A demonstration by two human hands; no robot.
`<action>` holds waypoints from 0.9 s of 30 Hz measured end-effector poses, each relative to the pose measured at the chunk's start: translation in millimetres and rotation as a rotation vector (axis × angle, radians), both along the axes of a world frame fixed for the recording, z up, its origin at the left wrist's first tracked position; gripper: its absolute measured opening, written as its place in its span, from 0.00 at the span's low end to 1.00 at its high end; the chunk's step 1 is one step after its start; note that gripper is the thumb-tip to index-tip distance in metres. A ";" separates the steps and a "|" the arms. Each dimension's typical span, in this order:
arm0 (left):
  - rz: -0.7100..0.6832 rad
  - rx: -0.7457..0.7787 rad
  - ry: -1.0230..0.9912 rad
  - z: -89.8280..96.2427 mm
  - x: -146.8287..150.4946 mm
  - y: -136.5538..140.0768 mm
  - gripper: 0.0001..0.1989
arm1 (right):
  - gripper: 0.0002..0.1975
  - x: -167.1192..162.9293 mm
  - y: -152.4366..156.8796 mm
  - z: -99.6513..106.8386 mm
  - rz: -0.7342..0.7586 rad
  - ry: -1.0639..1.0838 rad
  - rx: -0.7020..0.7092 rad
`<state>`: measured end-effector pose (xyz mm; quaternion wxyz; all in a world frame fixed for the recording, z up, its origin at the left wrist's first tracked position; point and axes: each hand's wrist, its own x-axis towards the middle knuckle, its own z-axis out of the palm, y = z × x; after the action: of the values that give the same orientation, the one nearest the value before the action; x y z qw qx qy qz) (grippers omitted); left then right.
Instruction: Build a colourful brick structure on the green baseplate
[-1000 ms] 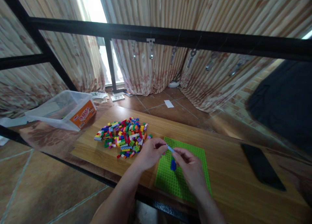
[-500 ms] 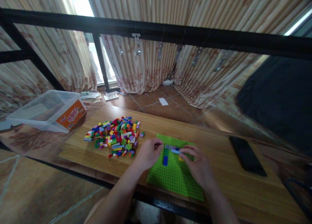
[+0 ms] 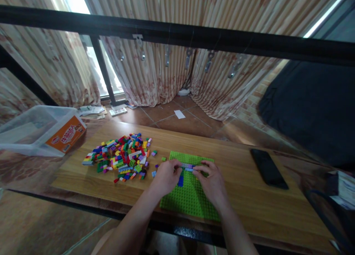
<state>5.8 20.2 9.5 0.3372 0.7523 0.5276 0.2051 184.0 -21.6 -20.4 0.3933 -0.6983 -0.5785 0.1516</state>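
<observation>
A green studded baseplate point(image 3: 191, 203) lies on the wooden board, with a short row of purplish toy bricks point(image 3: 184, 165) near its far side. A light blue toy brick point(image 3: 189, 169) sits against the near side of that row; whether it is pressed down I cannot tell. My right hand point(image 3: 210, 181) pinches its right end with thumb and forefinger. My left hand point(image 3: 167, 176) is closed at the row's left end, and its fingertips hide whatever they grip. Below the left fingers shows a dark blue brick point(image 3: 181, 181) on the plate.
A heap of mixed toy bricks point(image 3: 124, 157) covers the board's left part, with a few loose ones near the plate. Beyond it stands a clear plastic bin point(image 3: 36, 149) with an orange label. A black phone point(image 3: 269, 169) lies to the right. A dark rail point(image 3: 172, 31) crosses above.
The view has turned slightly right. My right hand has brought the light blue brick left, closer to my left hand and against the row. A yellow brick near my right fingers is now hidden.
</observation>
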 end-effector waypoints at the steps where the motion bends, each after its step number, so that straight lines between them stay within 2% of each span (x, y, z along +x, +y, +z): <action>1: 0.002 0.002 0.003 -0.7 -0.2 0.1 0.11 | 0.05 -0.6 -0.4 0.1 -0.003 0.005 0.000; 14: -0.016 0.013 0.032 1.7 -0.6 -1.0 0.11 | 0.05 -6.6 1.8 -6.0 -0.052 -0.017 -0.007; 18: -0.023 0.014 0.032 2.1 -0.9 -1.5 0.10 | 0.08 -9.6 2.6 -5.4 -0.096 -0.007 0.002; 23: 0.013 0.007 0.056 2.8 1.3 -2.1 0.10 | 0.12 -2.7 2.6 -2.7 -0.063 0.062 0.017; 27: 0.068 0.083 0.112 1.3 6.3 -2.2 0.10 | 0.14 2.4 3.2 -2.0 -0.066 0.080 0.015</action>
<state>12.1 18.0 10.7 0.2686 0.7574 0.5621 0.1957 186.3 -18.4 -22.5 0.4261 -0.7073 -0.5403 0.1620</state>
